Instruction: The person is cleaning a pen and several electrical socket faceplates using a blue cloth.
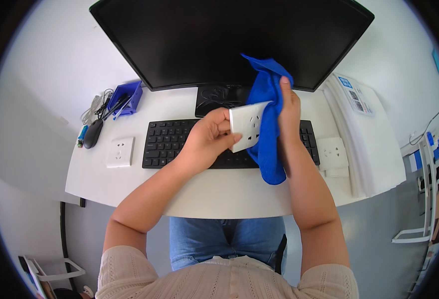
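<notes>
Above the black keyboard (167,140), my left hand (208,144) grips a white wall socket plate (245,125) by its left edge, thumb on the front face. The plate is tilted, its slotted face turned towards me and to the right. A blue cloth (271,130) is in my right hand (289,108), wrapped over the plate's right side and hanging down past the keyboard. The right hand's fingers are mostly hidden behind the cloth. Another white socket plate (120,151) lies on the desk left of the keyboard, and stacked socket plates (331,153) lie right of it.
A large black monitor (227,45) stands behind the keyboard on the white desk (223,198). At the left are a black mouse (93,133), coiled cables (91,110) and a blue bin (134,101) with tools. A stack of white foam sheets or bags (380,149) fills the right end.
</notes>
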A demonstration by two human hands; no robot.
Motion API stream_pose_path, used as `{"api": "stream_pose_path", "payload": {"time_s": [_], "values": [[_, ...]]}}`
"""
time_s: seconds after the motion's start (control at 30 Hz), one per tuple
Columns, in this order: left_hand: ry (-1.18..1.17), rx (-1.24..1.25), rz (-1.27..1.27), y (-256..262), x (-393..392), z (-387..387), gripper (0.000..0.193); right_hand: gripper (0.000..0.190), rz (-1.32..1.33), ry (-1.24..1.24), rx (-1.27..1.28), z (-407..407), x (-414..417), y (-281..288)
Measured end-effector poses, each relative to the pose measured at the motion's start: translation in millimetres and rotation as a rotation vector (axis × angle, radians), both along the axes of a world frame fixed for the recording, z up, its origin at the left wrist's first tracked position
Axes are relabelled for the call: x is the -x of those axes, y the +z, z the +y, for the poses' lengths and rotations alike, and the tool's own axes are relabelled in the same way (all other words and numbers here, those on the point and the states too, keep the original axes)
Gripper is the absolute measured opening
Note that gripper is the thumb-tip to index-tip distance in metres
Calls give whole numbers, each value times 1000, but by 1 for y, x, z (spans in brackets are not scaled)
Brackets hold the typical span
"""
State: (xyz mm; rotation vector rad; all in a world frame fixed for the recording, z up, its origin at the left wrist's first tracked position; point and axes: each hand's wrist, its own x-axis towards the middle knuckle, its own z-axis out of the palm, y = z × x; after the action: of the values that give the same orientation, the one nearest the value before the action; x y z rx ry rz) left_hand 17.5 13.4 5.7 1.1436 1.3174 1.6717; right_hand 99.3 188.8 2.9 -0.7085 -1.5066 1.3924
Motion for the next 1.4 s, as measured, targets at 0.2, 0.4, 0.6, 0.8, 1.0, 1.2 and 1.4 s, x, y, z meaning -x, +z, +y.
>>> {"api": "stream_pose_path", "payload": {"time_s": [0.2,0.4,0.6,0.8,1.0,1.2,1.4], "values": [[291,-156,-305,18,19,-2,34,47,548,72,259,-12,0,4],[130,-222,-578,-23,27,-13,46,50,-391,387,-1254,-88,8,9],[25,-87,-818,-17,12,-7,38,53,-456,95,-1252,-63,3,9],[89,-24,-661,2,0,-13,36,31,-242,7,-870,-40,0,11],[56,84,-169,8,7,-12,33,24,-247,91,-965,-33,-6,8],[-47,76,-216,7,7,-1,29,38,25,120,34,10,4,-13],[127,-71,-359,15,18,-7,29,47,391,149,477,0,-10,2]]}}
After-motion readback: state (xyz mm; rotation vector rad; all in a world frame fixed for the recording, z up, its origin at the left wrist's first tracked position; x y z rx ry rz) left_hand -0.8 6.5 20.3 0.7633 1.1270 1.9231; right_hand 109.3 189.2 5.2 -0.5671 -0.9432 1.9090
